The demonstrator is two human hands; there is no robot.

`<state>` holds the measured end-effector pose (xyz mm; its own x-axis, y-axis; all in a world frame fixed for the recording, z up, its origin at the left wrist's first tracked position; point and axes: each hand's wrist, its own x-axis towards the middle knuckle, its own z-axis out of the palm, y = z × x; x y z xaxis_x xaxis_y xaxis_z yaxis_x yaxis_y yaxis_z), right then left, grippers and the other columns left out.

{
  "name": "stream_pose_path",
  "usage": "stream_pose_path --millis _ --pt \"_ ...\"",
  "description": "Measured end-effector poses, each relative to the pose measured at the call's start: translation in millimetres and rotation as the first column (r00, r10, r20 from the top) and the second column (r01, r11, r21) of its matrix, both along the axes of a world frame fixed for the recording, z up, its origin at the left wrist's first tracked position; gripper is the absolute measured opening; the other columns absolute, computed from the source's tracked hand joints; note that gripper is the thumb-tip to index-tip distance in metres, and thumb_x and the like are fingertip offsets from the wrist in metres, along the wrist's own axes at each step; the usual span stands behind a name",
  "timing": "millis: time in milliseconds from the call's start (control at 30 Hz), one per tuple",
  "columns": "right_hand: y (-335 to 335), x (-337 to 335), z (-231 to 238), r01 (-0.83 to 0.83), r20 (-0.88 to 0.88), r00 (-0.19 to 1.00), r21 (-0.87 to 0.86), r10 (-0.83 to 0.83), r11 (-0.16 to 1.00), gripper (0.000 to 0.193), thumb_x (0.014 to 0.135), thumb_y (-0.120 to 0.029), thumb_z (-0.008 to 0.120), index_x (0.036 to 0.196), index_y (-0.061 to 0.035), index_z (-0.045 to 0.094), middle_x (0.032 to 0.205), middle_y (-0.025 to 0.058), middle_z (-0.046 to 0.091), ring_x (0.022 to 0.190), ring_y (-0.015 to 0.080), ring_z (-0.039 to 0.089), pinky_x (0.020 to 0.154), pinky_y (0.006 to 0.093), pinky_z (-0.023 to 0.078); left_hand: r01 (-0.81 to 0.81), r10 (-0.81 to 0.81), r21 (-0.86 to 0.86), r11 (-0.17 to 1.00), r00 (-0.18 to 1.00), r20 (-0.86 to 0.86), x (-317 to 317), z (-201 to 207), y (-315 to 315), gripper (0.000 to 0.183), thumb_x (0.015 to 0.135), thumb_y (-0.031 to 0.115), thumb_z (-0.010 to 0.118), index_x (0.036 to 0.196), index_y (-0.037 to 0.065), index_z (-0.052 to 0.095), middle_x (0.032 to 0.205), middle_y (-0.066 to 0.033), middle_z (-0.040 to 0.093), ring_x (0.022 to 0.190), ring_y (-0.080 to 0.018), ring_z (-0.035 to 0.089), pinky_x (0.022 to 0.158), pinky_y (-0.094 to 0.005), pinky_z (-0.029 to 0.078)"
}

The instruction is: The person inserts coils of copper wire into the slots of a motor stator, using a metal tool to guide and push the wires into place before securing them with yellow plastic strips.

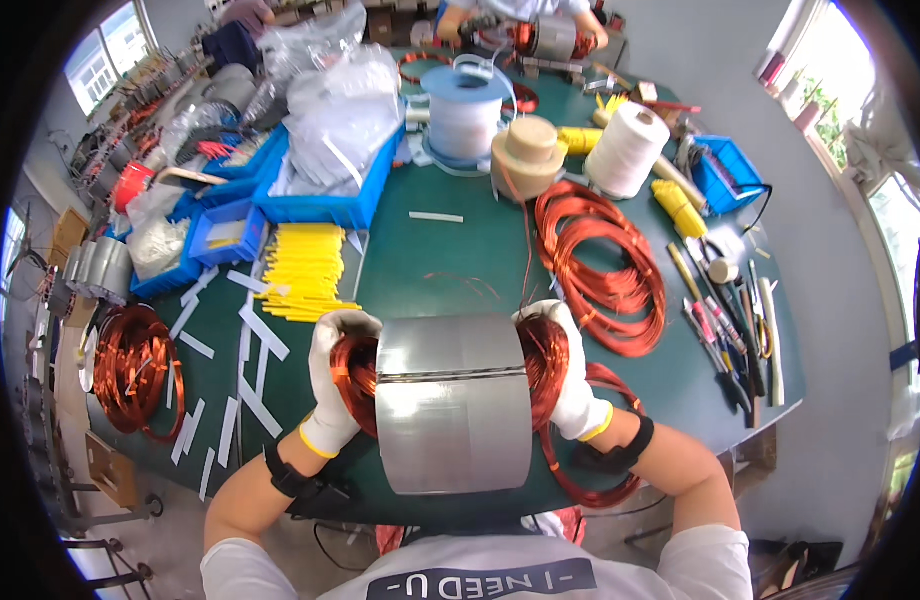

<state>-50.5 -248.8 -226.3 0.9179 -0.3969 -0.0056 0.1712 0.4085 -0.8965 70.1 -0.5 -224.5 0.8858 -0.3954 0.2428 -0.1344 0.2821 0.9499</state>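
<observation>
A large grey metal motor stator lies on its side at the near edge of the green table, copper windings bulging from both ends. My left hand, in a white glove with a yellow cuff, curls round the copper winding at the left end. At the other end my right hand, gloved the same way, is wrapped round the right winding. Fingertips of both hands are partly hidden behind the coils. A thin copper-coloured lead rises from the right winding toward a tan spool.
Copper wire coils lie to the right, another bundle at far left. Yellow strips, white paper strips and blue bins occupy the left. Hand tools lie at right. Across the table a person handles another stator.
</observation>
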Motion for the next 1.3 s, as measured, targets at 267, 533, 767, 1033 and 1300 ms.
stream_pose_path --millis 267,533,767,1033,1300 --pt "-7.1 10.7 38.5 -0.282 -0.079 0.949 0.221 0.305 0.934 0.074 0.108 -0.059 0.031 0.121 0.0054 0.065 0.114 0.0144 0.070 0.110 0.0221 0.063 0.104 0.0381 0.047 0.354 -0.452 -0.292 0.889 0.785 -0.423 24.5 31.7 -13.5 0.079 0.108 0.062 0.028 0.111 -0.006 0.067 0.101 -0.0191 0.074 0.093 -0.0257 0.071 0.089 -0.0383 0.056" --pt "-4.1 18.9 32.6 -0.221 -0.142 0.958 0.187 0.249 0.957 0.077 0.107 -0.065 0.028 0.108 0.0031 0.065 0.102 0.0153 0.071 0.095 0.0231 0.068 0.094 0.0387 0.054 0.259 -0.445 -0.423 0.868 0.785 -0.431 39.1 -9.5 -23.6 0.079 0.106 0.067 0.025 0.092 0.000 0.063 0.098 -0.0260 0.074 0.088 -0.0314 0.073 0.085 -0.0445 0.060" --pt "-11.0 3.3 41.0 -0.250 -0.040 0.968 -0.135 0.247 0.959 0.078 0.109 -0.060 0.026 0.135 0.0061 0.057 0.123 0.0184 0.067 0.115 0.0247 0.062 0.107 0.0401 0.046 0.200 -0.219 -0.167 0.965 0.970 -0.107 16.9 14.1 -3.6 0.071 0.109 0.055 0.030 0.121 -0.005 0.065 0.110 -0.0167 0.071 0.106 -0.0259 0.068 0.100 -0.0366 0.052" --pt "-13.5 -50.1 49.4 0.157 0.180 0.981 -0.957 0.071 0.245 0.077 0.088 -0.016 0.068 0.153 0.0058 0.034 0.141 0.0294 0.051 0.130 0.0430 0.053 0.112 0.0460 0.042 -0.042 -0.068 0.330 0.943 0.947 0.315 -12.7 17.0 24.0 0.051 0.094 0.008 0.064 0.142 0.003 0.045 0.130 -0.0164 0.058 0.113 -0.0253 0.060 0.102 -0.0363 0.047" --pt "-67.0 23.4 79.9 -0.051 0.120 0.831 -0.956 0.543 0.288 0.111 0.060 -0.055 0.093 0.151 -0.0108 0.047 0.154 0.0226 0.042 0.141 0.0432 0.041 0.111 0.0542 0.041 -0.155 -0.018 0.295 0.943 0.860 0.510 16.4 -27.3 9.5 0.054 0.084 0.012 0.079 0.128 0.004 0.048 0.114 -0.0129 0.060 0.104 -0.0245 0.061 0.094 -0.0367 0.049"
